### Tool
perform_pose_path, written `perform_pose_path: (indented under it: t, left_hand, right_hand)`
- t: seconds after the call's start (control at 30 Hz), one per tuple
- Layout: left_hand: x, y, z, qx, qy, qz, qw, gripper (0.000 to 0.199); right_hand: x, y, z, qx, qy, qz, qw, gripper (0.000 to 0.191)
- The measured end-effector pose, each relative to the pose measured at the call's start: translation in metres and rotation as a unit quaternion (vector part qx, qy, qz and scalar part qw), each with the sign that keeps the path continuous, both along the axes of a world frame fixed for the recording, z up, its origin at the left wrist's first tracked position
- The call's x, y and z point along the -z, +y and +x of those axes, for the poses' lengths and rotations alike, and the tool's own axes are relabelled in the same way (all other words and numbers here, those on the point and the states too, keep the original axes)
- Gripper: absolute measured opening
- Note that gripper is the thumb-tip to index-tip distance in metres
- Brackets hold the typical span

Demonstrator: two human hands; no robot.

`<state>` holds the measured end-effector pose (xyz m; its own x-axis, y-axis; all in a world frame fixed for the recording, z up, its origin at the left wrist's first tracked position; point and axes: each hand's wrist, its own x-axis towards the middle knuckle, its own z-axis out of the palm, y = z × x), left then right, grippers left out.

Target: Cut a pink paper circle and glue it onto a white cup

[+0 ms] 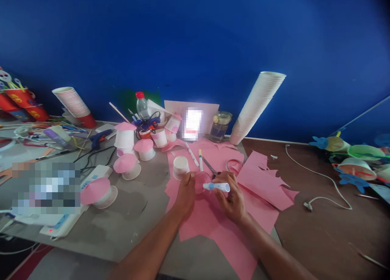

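My left hand (pixel 185 190) is closed on the left edge of a small round pink paper piece (pixel 201 179), fingers and thumb pinching it. In my right hand (pixel 231 196) is a white and light-blue tube, like a marker or glue pen (pixel 217 187), lying nearly level. Its left end is over the right part of the pink piece; whether it touches cannot be told. Just behind my left hand an upturned white paper cup (pixel 180 167) stands on pink paper sheets (pixel 207 223). Behind my right hand lie scissors (pixel 210 166), partly hidden by it.
To the left stand several white cups with pink paper cones (pixel 126 163). A power strip (pixel 73 205) lies beyond them. At the back are a lit phone (pixel 192 123), a jar (pixel 220 127) and a tall leaning cup stack (pixel 258 107). A white cable (pixel 326 176) crosses the brown surface.
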<state>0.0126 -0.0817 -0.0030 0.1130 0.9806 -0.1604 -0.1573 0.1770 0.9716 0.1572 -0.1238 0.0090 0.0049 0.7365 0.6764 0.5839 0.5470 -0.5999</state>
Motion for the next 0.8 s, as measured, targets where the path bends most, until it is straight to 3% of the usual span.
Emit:
perform_pose_path:
  t: [0.4,0.8]
  left_hand:
    - [0.0,0.002,-0.001,0.026,0.086,0.05,0.995,0.032]
    - [-0.007,0.003,-0.001,0.008,0.066,0.027,0.997,0.025]
  right_hand:
    - [0.01,-0.003,0.0,0.023,0.059,-0.016,0.998,0.011]
    - [0.01,-0.001,0.002,0.045,0.143,-0.05,0.987,0.013]
